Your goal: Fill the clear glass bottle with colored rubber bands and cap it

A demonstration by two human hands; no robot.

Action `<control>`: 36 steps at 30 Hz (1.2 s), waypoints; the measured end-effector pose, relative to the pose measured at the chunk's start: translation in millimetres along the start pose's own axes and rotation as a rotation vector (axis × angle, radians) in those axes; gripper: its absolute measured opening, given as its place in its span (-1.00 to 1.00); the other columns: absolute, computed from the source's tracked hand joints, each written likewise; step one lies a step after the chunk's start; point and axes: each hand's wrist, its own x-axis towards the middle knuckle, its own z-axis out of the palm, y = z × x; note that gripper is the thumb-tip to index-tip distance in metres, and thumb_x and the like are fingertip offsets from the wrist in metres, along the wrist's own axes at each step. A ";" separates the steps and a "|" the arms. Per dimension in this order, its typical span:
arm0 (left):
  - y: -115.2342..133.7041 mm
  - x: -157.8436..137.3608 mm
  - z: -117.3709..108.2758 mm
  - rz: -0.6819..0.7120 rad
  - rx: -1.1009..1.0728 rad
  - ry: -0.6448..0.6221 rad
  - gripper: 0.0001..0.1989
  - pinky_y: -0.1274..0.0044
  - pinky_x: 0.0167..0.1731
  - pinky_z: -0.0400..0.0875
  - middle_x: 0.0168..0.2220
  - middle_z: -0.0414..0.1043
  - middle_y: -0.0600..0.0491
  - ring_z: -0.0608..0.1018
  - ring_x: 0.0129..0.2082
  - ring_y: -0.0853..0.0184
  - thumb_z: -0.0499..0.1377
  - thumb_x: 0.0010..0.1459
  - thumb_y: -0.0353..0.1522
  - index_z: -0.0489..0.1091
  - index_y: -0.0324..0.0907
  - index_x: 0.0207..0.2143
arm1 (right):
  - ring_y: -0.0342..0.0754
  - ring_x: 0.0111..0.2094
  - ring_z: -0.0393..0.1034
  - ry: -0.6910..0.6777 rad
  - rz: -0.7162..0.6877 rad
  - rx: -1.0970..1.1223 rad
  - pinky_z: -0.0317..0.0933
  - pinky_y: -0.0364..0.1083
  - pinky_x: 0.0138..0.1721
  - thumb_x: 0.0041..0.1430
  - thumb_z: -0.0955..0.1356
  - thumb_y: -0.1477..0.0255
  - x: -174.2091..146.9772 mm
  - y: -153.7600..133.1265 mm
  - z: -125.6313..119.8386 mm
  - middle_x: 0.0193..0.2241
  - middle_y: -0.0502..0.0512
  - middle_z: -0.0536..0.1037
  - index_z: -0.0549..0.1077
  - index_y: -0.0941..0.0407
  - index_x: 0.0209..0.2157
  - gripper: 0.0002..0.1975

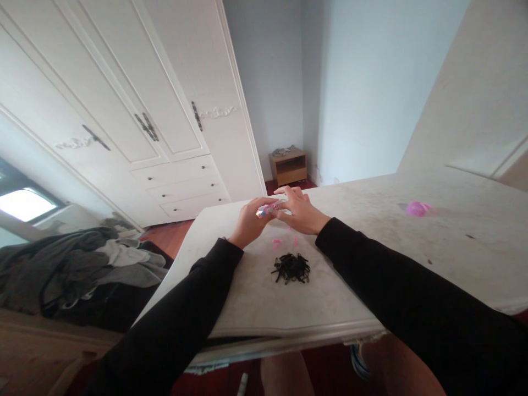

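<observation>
Holding a small shiny, multicoloured packet, the left hand has its grip narrowed on it, thumb and fingers meeting at its left end. The right hand is at the packet's right end, its fingers bent over a clear, pink-marked part; whether that grip is closed on the packet or only touching it, I cannot tell. Both hands are above the table, towards its far edge, with black sleeves reaching in from the near left and near right.

Just nearer than the hands, small pink pieces lie scattered on the table. Nearer again is a loose heap of thin black strips, some of them looped. Well apart to the right lies a bright pink, crumpled-looking item, blurred, with two small brown specks on the tabletop nearer than it.

Beyond the table, a low wooden cabinet stands in the far corner with something greyish on top. A white wardrobe with dark handles fills the far left. To the left of the table is a pile of dark and grey clothes.
</observation>
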 end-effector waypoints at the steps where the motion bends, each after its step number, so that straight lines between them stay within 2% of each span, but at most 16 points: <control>1: 0.8 -0.7 0.1 0.003 0.005 -0.001 -0.77 0.33 -0.01 0.51 -0.07 0.64 -0.03 0.64 -0.07 0.20 0.33 0.23 -0.36 0.56 -0.10 -0.04 | 0.32 0.26 0.06 -0.012 0.010 -0.011 0.00 0.37 0.22 0.39 0.26 0.09 -0.2 -1.0 -0.3 0.29 0.25 0.30 0.63 0.04 -0.04 -0.57; 5: 1.8 -2.5 1.7 0.017 0.017 -0.006 -0.77 0.35 0.01 0.50 -0.07 0.64 -0.02 0.64 -0.06 0.21 0.29 0.24 -0.42 0.56 -0.11 -0.04 | 0.33 0.26 0.08 -0.041 0.023 -0.071 -0.01 0.37 0.22 0.39 0.24 0.01 -1.3 -3.7 -0.4 0.28 0.27 0.32 0.64 0.04 -0.06 -0.51; 9: 1.5 -0.4 2.0 -0.009 0.004 0.019 -0.77 0.36 -0.01 0.51 -0.08 0.65 -0.01 0.64 -0.08 0.21 0.31 0.23 -0.41 0.57 -0.11 -0.05 | 0.30 0.22 0.12 0.010 0.009 -0.059 0.04 0.33 0.18 0.42 0.24 0.09 -1.2 -5.3 1.4 0.21 0.26 0.38 0.65 0.05 -0.13 -0.56; 11: 2.2 1.0 1.1 -0.038 0.002 0.048 -0.75 0.36 -0.02 0.52 -0.07 0.65 -0.01 0.64 -0.08 0.22 0.33 0.22 -0.39 0.56 -0.11 -0.04 | 0.25 0.16 0.17 0.107 -0.008 -0.015 0.06 0.28 0.17 0.43 0.23 0.19 0.4 -6.1 1.1 0.11 0.25 0.44 0.65 0.07 -0.21 -0.60; 14: 1.6 2.0 -0.2 -0.060 0.017 0.098 -0.73 0.35 -0.01 0.52 -0.07 0.65 0.00 0.64 -0.07 0.23 0.34 0.21 -0.40 0.55 -0.09 -0.02 | 0.14 0.03 0.26 0.338 -0.051 0.083 0.13 0.17 0.13 0.37 0.28 0.31 3.9 -5.5 -4.1 -0.06 0.21 0.48 0.62 0.10 -0.27 -0.70; 16: -1.6 2.3 -0.8 -0.087 0.018 0.145 -0.72 0.35 0.00 0.52 -0.06 0.65 0.00 0.64 -0.07 0.23 0.33 0.20 -0.40 0.53 -0.09 -0.02 | 0.06 -0.09 0.32 0.445 -0.056 0.168 0.21 0.06 0.02 0.30 0.30 0.40 6.1 -1.3 -10.4 -0.18 0.16 0.48 0.58 0.11 -0.30 -0.79; 17: -4.1 2.6 -1.0 -0.109 0.017 0.175 -0.72 0.34 -0.01 0.53 -0.05 0.65 0.00 0.65 -0.06 0.23 0.33 0.20 -0.39 0.52 -0.10 -0.02 | 0.02 -0.17 0.33 0.448 -0.045 0.208 0.23 0.01 -0.07 0.27 0.30 0.44 7.0 2.4 -13.8 -0.25 0.13 0.48 0.56 0.12 -0.32 -0.82; 19: -10.3 3.4 -1.5 -0.161 0.012 0.226 -0.71 0.34 -0.02 0.55 -0.04 0.64 -0.02 0.66 -0.05 0.22 0.32 0.21 -0.38 0.50 -0.11 -0.01 | -0.04 -0.32 0.33 0.345 -0.024 0.240 0.22 -0.04 -0.20 0.21 0.31 0.51 8.0 13.0 -19.3 -0.39 0.06 0.48 0.54 0.13 -0.39 -0.84; 20: -13.7 3.9 -1.8 -0.185 0.007 0.246 -0.71 0.33 -0.03 0.56 -0.04 0.64 -0.03 0.66 -0.05 0.21 0.31 0.21 -0.38 0.49 -0.11 -0.01 | -0.05 -0.34 0.33 0.233 -0.041 0.222 0.22 -0.05 -0.21 0.15 0.34 0.54 8.2 19.3 -20.8 -0.42 0.05 0.49 0.55 0.14 -0.41 -0.87; 23: -22.1 4.9 -2.6 -0.236 -0.022 0.273 -0.71 0.33 -0.04 0.57 -0.06 0.65 -0.05 0.67 -0.05 0.20 0.32 0.19 -0.36 0.47 -0.12 -0.02 | -0.01 -0.27 0.39 -0.156 -0.145 0.126 0.25 -0.03 -0.15 -0.04 0.47 0.59 7.8 37.3 -19.3 -0.33 0.09 0.59 0.64 0.14 -0.39 -0.88; 25: -25.0 5.2 -2.8 -0.255 -0.039 0.274 -0.70 0.32 -0.04 0.57 -0.06 0.64 -0.06 0.67 -0.04 0.19 0.32 0.18 -0.35 0.47 -0.13 -0.02 | 0.03 -0.23 0.42 -0.274 -0.156 0.096 0.26 -0.01 -0.12 -0.05 0.52 0.56 7.5 44.9 -14.2 -0.28 0.12 0.61 0.67 0.12 -0.36 -0.86; 28: -25.4 5.2 -2.5 -0.258 -0.050 0.269 -0.70 0.30 -0.03 0.57 -0.05 0.64 -0.07 0.67 -0.04 0.19 0.33 0.17 -0.36 0.47 -0.14 -0.03 | 0.02 -0.24 0.44 -0.314 -0.143 0.070 0.27 -0.02 -0.11 0.00 0.51 0.58 7.1 47.9 -5.7 -0.32 0.11 0.61 0.66 0.11 -0.44 -0.91; 32: -24.1 5.2 -1.9 -0.255 -0.035 0.261 -0.70 0.30 -0.04 0.57 -0.06 0.65 -0.06 0.67 -0.04 0.19 0.33 0.16 -0.36 0.47 -0.13 -0.04 | 0.00 -0.25 0.42 -0.302 -0.125 0.025 0.28 -0.03 -0.12 -0.01 0.49 0.65 6.8 45.3 -3.3 -0.36 0.09 0.58 0.62 0.11 -0.49 -0.85; 36: -24.6 4.9 -1.6 -0.253 -0.030 0.266 -0.71 0.32 -0.04 0.58 -0.06 0.65 -0.06 0.67 -0.05 0.21 0.32 0.18 -0.33 0.47 -0.13 -0.04 | 0.00 -0.20 0.44 -0.390 -0.196 0.177 0.29 -0.07 -0.17 0.00 0.47 0.63 4.9 44.0 -13.9 -0.27 0.09 0.58 0.64 0.09 -0.47 -0.85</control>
